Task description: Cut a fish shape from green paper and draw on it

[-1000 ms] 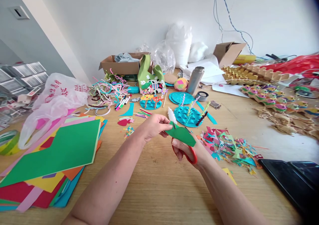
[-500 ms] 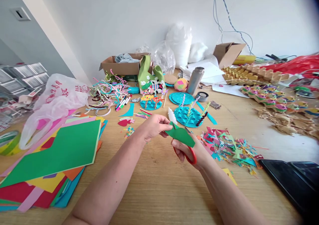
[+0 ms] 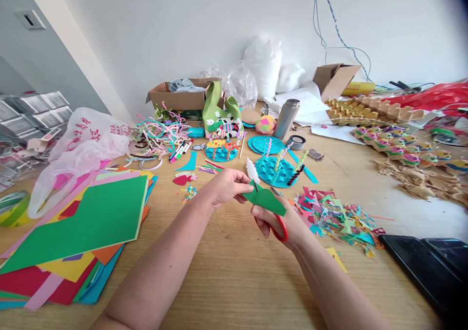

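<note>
A small piece of green paper (image 3: pixel 268 202) is pinched at its left end by my left hand (image 3: pixel 230 187). My right hand (image 3: pixel 280 223) is closed round the red handles of a pair of scissors (image 3: pixel 282 228). Most of the blades is hidden by the green paper, with a dark tip showing near its left end. Just beyond my hands lie a white feather-shaped piece (image 3: pixel 252 170) and a blue scalloped disc (image 3: pixel 276 171) with twisted pipe cleaners standing on it.
Coloured paper sheets (image 3: pixel 106 213) are stacked at left, and paper scraps (image 3: pixel 340 215) lie right of my hands. Farther back stand a metal flask (image 3: pixel 287 119), a tape roll (image 3: pixel 296 142) and a pipe-cleaner heap (image 3: pixel 161 132). A black device (image 3: pixel 413 266) lies at the right edge.
The dark blade tip shows more at the left end of the green paper, where the cut edge has shifted slightly. Both hands stay in nearly the same place.
</note>
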Demonstrator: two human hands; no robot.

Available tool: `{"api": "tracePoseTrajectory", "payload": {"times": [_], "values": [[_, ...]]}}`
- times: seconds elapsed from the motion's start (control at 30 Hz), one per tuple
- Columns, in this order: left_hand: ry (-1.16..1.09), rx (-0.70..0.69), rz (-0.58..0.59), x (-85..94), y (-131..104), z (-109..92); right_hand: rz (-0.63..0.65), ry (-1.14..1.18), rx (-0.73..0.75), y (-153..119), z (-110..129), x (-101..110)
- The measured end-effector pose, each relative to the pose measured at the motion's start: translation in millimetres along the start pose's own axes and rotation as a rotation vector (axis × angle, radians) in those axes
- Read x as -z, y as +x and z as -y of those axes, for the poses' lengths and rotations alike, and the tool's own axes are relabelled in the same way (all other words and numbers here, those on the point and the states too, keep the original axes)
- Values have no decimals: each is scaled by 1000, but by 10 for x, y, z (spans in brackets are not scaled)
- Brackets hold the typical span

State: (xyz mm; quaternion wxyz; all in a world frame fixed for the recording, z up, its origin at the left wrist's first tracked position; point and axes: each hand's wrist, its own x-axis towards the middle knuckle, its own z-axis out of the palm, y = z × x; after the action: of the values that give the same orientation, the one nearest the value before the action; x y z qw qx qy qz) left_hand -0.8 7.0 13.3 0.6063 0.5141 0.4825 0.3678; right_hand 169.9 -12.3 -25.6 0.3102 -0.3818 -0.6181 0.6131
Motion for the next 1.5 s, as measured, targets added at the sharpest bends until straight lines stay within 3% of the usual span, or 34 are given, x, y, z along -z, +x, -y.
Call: {"api": "tracePoseTrajectory", "payload": {"times": [0.47, 1.5], "values": [[-13, -14, -63, -33, -3, -15, -41, 58, -19, 10, -58, -1], [-25, -20, -54, -44, -4, 7, -59, 63, -37, 6, -21, -3]]}}
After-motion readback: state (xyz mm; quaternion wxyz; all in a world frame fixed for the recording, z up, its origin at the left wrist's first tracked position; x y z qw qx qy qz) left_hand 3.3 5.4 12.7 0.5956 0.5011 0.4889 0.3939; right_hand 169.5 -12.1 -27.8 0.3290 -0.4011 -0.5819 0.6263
